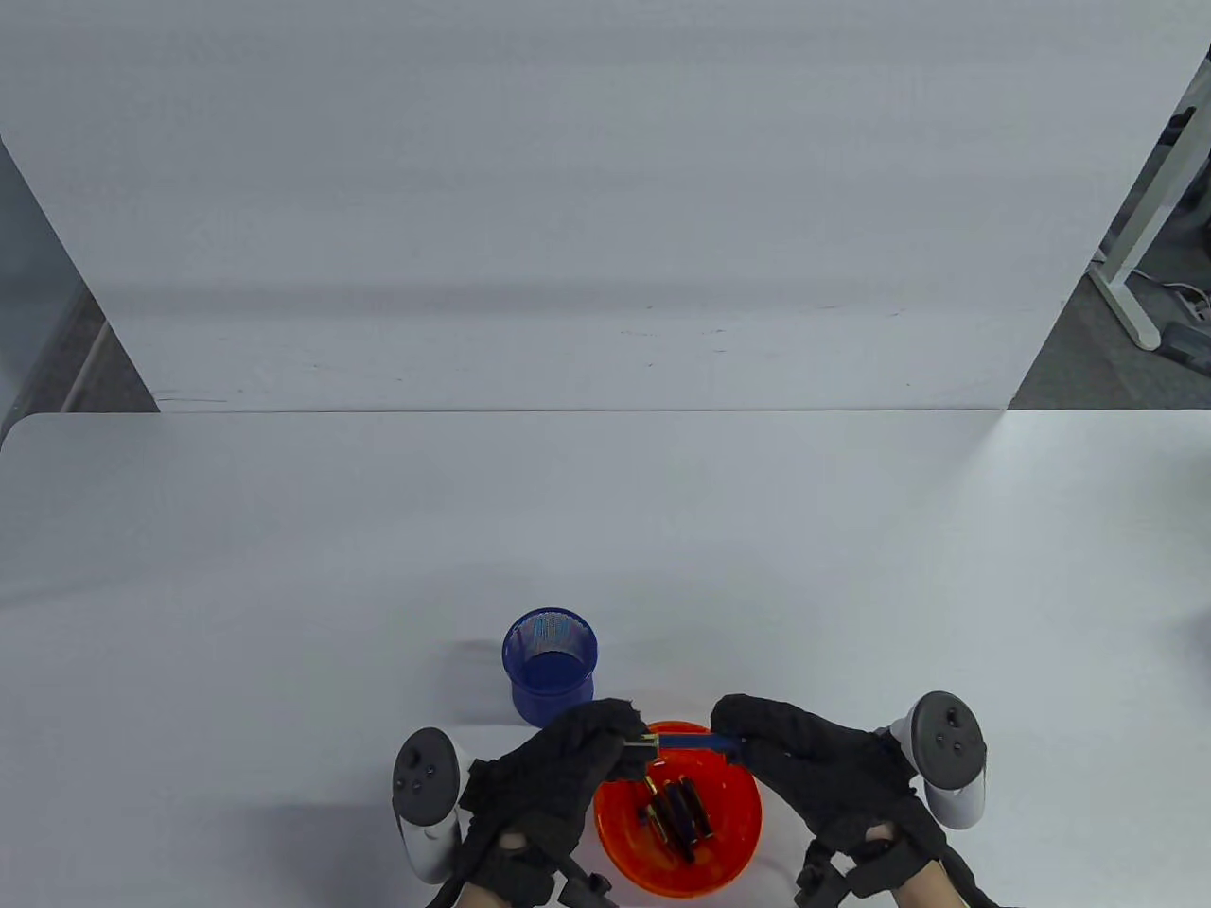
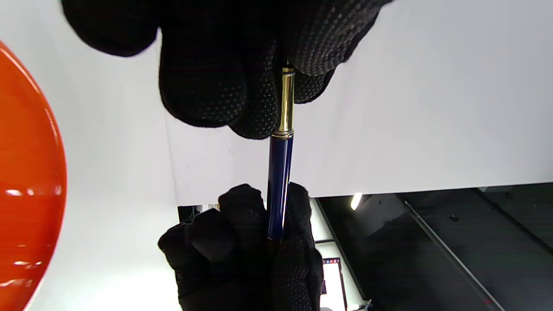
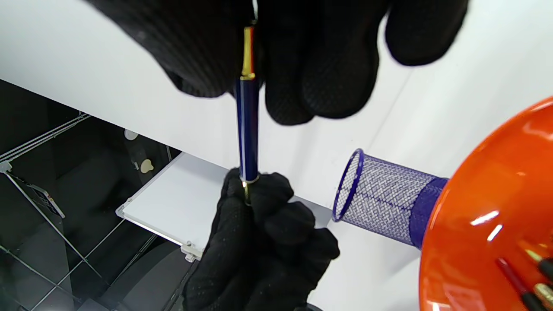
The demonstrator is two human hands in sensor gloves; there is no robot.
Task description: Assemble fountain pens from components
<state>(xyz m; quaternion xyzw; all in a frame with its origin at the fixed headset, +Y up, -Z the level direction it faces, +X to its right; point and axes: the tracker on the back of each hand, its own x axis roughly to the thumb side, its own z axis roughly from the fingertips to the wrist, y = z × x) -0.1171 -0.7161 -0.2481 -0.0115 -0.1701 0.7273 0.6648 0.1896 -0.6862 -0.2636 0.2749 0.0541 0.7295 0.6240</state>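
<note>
blue pen barrel [image 1: 700,742] is up in the air, lying level just over the far rim of the orange bowl [image 1: 624,856], stretched between both hands. its gold section [image 2: 286,101] points to the person's left, and the left hand [image 1: 558,776] is pinching that gold end with curled fingertips [image 2: 203,93]. the right hand [image 1: 804,757] has its fingers curled round the blue end, clamped on it; in the left wrist view the barrel runs straight into that right fist. so both hands are on the one pen, close together, neither touching the bowl as far as i can tell

down in the bowl lie more dark pen parts [image 1: 676,811], a loose cluster near its middle, some with gold ends, angled every which way. the bowl sits hard against the near edge of the bench [image 1: 284,567], its near rim almost at the bottom of the table view

just beyond the left hand stands the blue mesh pen cup [image 1: 551,664], upright, mouth open, near the bowl but apart from it. the left fingertips are close beside its base

past the cup the bench runs wide and white out to its far edge, where a white panel [image 1: 605,189] rises. wide bench to left and right of the hands too, with floor and a table leg [image 1: 1131,284] showing past the far right corner
</note>
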